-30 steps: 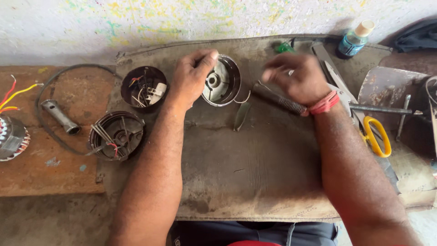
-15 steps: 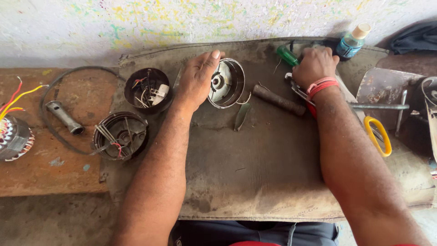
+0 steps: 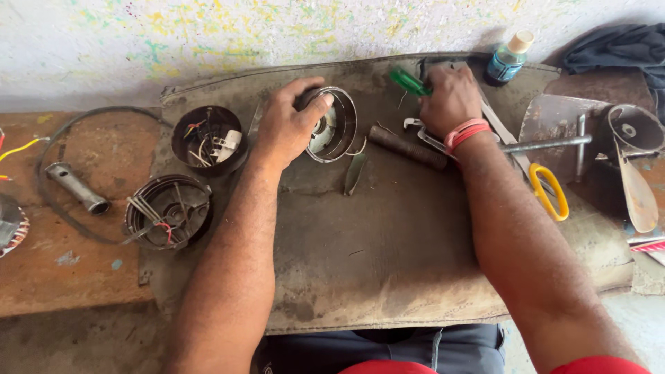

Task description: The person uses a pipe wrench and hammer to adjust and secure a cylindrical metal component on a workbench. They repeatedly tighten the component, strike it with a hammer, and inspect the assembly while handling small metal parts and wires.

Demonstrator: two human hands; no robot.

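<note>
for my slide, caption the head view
Left hand steadies a round metal motor housing; right hand grips a green-handled tool.

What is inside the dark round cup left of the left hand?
The dark round cup holds loose coloured wires and a small white part. Its floor beneath them is too dark to make out. The left hand rests on the neighbouring metal housing.

Bright, even daylight, soft shadows under both arms; sharp focus, slight wide-angle bending at edges

Single view: head-worn camera, looking steeply down from close above at a worn mat (image 3: 388,263) on a wooden bench (image 3: 62,284), wall (image 3: 208,41) beyond.
</note>
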